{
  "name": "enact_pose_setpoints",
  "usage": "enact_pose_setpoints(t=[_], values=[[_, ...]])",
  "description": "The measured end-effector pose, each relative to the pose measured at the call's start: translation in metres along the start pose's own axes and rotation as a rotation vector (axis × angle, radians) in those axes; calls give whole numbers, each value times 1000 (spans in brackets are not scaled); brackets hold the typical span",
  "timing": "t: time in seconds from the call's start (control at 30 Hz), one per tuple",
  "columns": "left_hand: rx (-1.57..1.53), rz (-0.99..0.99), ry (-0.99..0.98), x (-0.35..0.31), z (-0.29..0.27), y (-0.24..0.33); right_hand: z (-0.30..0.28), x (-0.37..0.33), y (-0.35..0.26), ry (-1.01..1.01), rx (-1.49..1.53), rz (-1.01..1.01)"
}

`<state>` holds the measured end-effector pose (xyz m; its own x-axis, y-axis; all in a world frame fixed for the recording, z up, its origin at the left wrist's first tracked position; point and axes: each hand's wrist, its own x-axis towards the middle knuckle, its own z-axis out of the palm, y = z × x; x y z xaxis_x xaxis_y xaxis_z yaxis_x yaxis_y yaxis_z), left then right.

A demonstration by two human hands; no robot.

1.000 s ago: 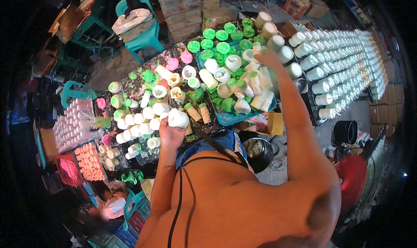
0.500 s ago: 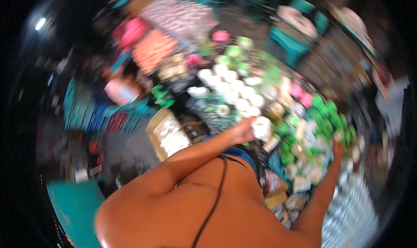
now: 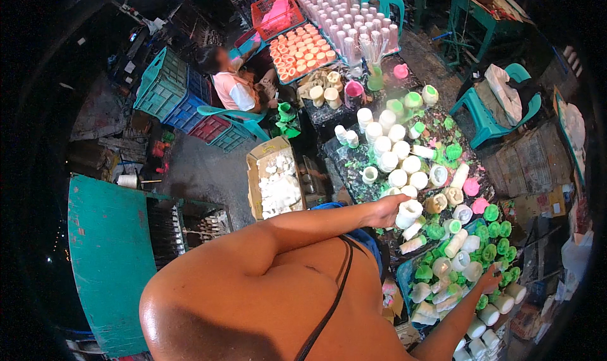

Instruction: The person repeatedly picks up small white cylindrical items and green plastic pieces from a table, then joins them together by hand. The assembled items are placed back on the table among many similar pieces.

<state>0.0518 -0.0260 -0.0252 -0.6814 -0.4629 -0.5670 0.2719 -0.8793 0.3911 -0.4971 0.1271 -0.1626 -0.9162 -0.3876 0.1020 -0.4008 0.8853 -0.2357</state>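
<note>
My left hand (image 3: 387, 210) is closed on the side of a white cup-shaped piece (image 3: 409, 214), tilted so that its hollow top shows. Around it, on a dark stained table, stand several white cylinders (image 3: 382, 144), some solid and some hollow. My right hand (image 3: 489, 280) reaches over a blue tray (image 3: 404, 279) at the lower right. Its partly visible fingers look apart, beside crumpled green cup-like pieces (image 3: 489, 253); I see nothing held in them. Translucent white cups (image 3: 461, 260) lie heaped in the tray to the left of that hand.
An open cardboard box (image 3: 254, 177) of white chunks stands left of the table. Beyond it, a person (image 3: 231, 86) sits near stacked crates (image 3: 165, 86). Orange round pieces (image 3: 300, 52) and wrapped pink cylinders (image 3: 348, 22) fill the far end. A teal chair (image 3: 484, 117) stands at right.
The blurred view has steadied and swung, so the whole scene sits differently. My left hand still holds the white cup-shaped piece. My right hand is still among the green pieces, lower in the picture.
</note>
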Motion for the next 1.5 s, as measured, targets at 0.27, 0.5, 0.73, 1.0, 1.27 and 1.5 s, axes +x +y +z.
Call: enact_pose_setpoints(t=[0.27,0.5,0.73,1.0,1.27,1.5], values=[[4,-1,14,-2,-7,-3,46,7,17,47,-64,-36],[-20,-21,2,21,-21,-18,132,75,111,337,130,-382],[-21,-11,104,-9,-13,-7,52,13,-13,-56,14,-53],[-60,-103,124,-1,-7,-2,11,11,2,-34,-24,-219],[-84,-136,106,3,-24,-1,6,24,5,-96,2,-193],[-110,-108,198,-1,-13,4,1,36,-4,-148,18,-155]])
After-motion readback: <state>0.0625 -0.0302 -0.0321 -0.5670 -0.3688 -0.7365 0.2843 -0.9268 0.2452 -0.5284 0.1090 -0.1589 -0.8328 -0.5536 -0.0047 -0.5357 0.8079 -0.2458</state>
